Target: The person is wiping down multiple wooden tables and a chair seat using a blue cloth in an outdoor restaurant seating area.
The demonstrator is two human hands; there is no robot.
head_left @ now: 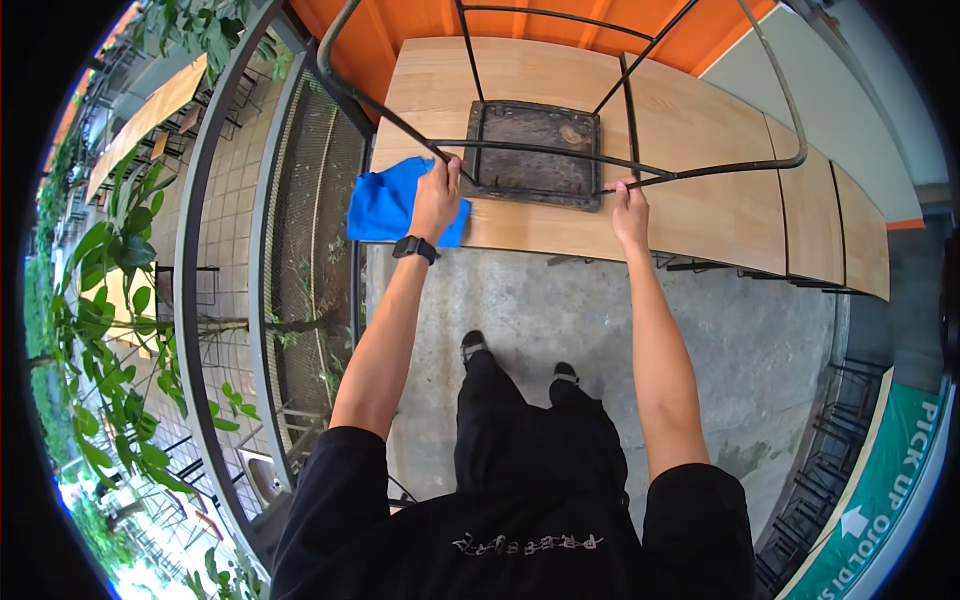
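Between the hands (436, 200) (630, 215) lies an upturned stool's dark seat (535, 160).

Green banner (880, 465), well to the right of the right hand (630, 212): white capital lettering (881, 522) and white arrow (853, 521) observed. Black shirt (450, 580), bodyward of that hand: pale chain-like print (527, 545), illegible.

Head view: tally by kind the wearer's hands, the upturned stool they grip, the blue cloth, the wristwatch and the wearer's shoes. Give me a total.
Hands: 2 (left hand, right hand)
Upturned stool: 1
Blue cloth: 1
Black wristwatch: 1
Shoes: 2 (left shoe, right shoe)
Total: 7
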